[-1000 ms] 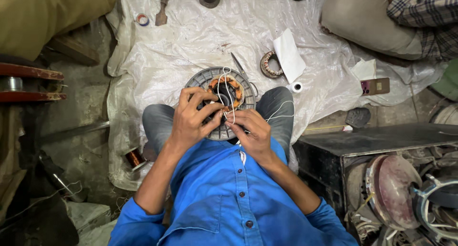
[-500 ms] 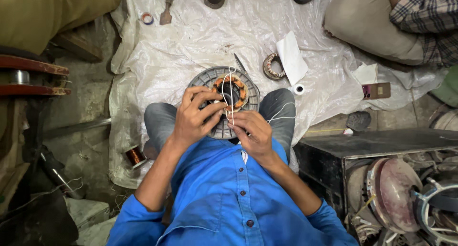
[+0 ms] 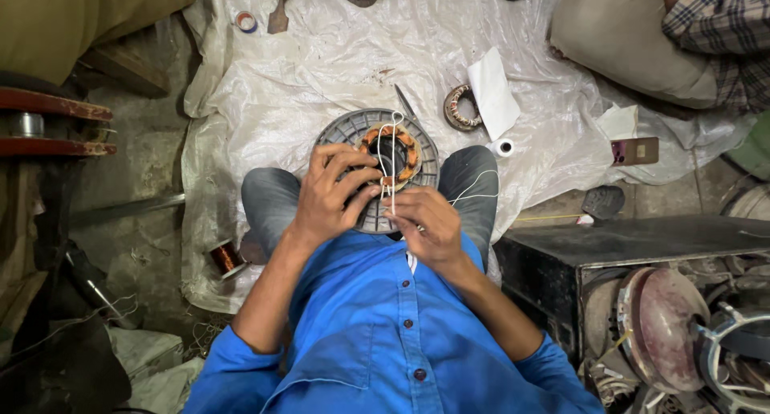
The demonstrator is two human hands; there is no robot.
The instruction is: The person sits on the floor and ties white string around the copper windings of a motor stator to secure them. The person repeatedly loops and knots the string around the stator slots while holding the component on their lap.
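While the person sat cross-legged on the floor, a round grey motor stator (image 3: 377,169) with copper-coloured windings lay on the lap between the knees, at the centre of the view; the left hand (image 3: 333,199) rested on its rim at about 8 o'clock, fingers curled over the edge and steadying it, closed on the housing; the right hand (image 3: 425,221), at about 5 o'clock of the stator, had its fingers pinched shut on a white thread (image 3: 391,153) that ran up in a loop over the windings; a loose end of that thread trailed toward 3 o'clock across the right knee. Judged from this, the step in hand was lacing the coil ends with thread; the next move would call for steady tension on the thread and a firm hold on the housing so that the loop seated between coils. A white plastic sheet (image 3: 305,69) covered the floor; a copper wire spool (image 3: 225,258) lay at 8 o'clock; a smaller wound ring (image 3: 459,107) and folded paper (image 3: 493,93) lay at 1 o'clock.
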